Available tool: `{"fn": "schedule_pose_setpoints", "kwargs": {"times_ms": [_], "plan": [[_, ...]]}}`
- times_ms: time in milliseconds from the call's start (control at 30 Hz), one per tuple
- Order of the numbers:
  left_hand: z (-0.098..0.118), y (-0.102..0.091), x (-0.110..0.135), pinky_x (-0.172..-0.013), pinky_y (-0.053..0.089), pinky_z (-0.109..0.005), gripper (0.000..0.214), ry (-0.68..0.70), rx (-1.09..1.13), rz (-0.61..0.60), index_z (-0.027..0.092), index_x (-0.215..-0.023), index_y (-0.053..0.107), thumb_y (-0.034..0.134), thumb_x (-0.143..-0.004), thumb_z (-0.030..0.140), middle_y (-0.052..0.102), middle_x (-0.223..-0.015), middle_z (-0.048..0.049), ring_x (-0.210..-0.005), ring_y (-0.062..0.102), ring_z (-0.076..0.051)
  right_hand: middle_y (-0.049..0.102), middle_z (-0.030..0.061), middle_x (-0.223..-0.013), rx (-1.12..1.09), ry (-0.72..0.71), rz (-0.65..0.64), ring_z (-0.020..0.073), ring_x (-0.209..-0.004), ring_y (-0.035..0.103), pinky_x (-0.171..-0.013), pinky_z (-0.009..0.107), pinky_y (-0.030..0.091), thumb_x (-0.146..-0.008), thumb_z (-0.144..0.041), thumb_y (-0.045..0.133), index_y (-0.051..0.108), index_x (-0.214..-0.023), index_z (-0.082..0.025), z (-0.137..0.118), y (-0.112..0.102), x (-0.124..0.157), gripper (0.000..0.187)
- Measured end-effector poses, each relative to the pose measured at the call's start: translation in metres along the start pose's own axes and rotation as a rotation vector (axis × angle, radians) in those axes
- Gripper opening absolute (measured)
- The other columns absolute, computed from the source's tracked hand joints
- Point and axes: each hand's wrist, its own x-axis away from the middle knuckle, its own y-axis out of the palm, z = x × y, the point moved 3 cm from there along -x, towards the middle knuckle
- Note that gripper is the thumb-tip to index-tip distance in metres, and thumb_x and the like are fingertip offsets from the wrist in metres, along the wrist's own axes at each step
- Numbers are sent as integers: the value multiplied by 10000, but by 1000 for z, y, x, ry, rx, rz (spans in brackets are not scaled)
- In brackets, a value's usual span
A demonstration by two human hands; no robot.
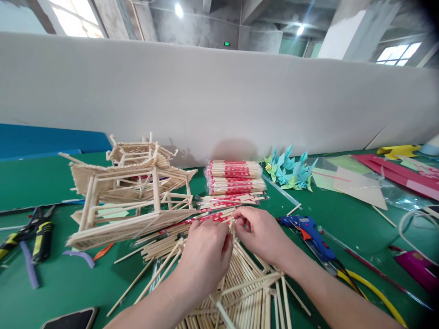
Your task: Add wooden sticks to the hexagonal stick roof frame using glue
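Landmark: stick panel (242, 267). Surface (24, 183): green, extends past the frame on both sides of the panel. Stick model (156, 188), roofed and open-framed: beyond the panel and to its left; rear portion obscured by its own posts and slats. Panel itself: pale sticks side by side under and between the person's forearms, near end cut off by the lower edge, left portion masked by the left arm.

Left hand (207, 256) and right hand (260, 233): both over the panel's far end. Wrapped stick bundles (236, 177): beyond the panel; exact layering unclear through glossy film. Paper flowers (288, 169): beyond the panel, to the right. Glue gun (313, 235): right of the panel; grip end partly hidden by the right forearm. Pliers (43, 235): well left of the panel. Phone (70, 320): left of the panel, cropped below.

Stick ends (232, 224): at the panel's far end, between the hands. Right fingers bent, tips drawn close together there; grip not resolvable. Left fingers curled, tips hidden; opening and hold cannot be told.
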Motion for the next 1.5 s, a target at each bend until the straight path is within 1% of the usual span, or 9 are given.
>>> {"fn": "schedule_pose_setpoints", "kwargs": {"times_ms": [367,600,767,933,1333,1500], "plan": [[-1,4,1,-560,304,-298,233,18,33,55,172,-602,505,348,-773,143,556,-581,-43,-587,494,-178,588,0,-695,-5,16,0,119,-611,498,-548,221,325,-752,-152,477,566,-763,-176,1,1,-2,92],[-2,4,1,-549,297,-286,224,15,49,54,170,-587,496,357,-758,132,544,-571,-38,-567,476,-167,589,0,-705,-3,14,5,115,-608,492,-546,217,328,-753,-153,480,570,-775,-175,0,1,-1,95],[-1,1,0,-536,293,-272,220,16,55,62,168,-586,500,362,-752,125,548,-571,-37,-567,486,-162,587,2,-704,-1,9,8,113,-601,488,-534,215,324,-762,-161,477,573,-770,-175,0,1,-1,98],[0,-2,0,-530,292,-269,222,25,67,37,167,-582,493,361,-751,110,554,-569,-39,-562,489,-162,588,4,-710,2,3,14,113,-593,486,-526,216,324,-769,-167,474,574,-776,-179,-1,0,0,101],[-1,-1,-2,-525,283,-262,209,26,67,15,169,-580,494,370,-732,98,543,-554,-30,-539,474,-150,590,1,-712,9,-9,16,117,-613,496,-543,222,333,-764,-159,476,571,-773,-178,0,1,0,97],[-1,0,-2,-526,286,-267,220,34,61,33,168,-585,503,359,-740,109,552,-558,-36,-542,480,-153,590,2,-708,12,-11,20,118,-613,500,-542,222,332,-760,-155,476,571,-767,-175,0,1,0,98]]}}
